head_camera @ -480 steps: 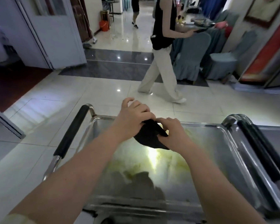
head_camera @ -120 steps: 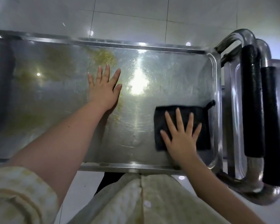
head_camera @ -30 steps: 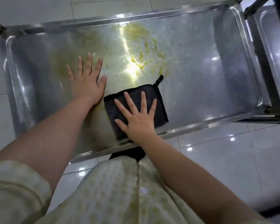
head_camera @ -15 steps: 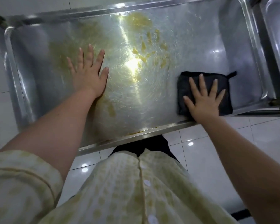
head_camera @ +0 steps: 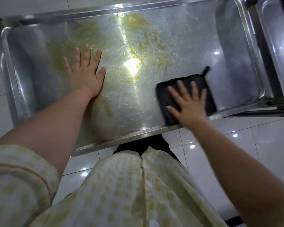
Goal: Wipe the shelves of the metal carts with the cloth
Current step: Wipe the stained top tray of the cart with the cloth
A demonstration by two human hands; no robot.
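The right hand (head_camera: 189, 104) lies flat with fingers spread on the black cloth (head_camera: 186, 99), pressing it onto the metal cart's top shelf (head_camera: 195, 46) near the shelf's near edge, right of centre. The cloth looks slightly blurred. The left hand (head_camera: 85, 71) rests palm down, fingers spread, on the shelf's left half. Yellow smears (head_camera: 147, 45) lie between and beyond the hands. A second cart (head_camera: 275, 40) stands just beside, at right.

Your count: one cloth (head_camera: 163, 95). Two grips: left grip (head_camera: 84, 76) well left of the cloth, right grip (head_camera: 189, 107) on it. Two cart shelves: near shelf (head_camera: 187, 38) under the cloth, second shelf (head_camera: 277, 38) right of it.
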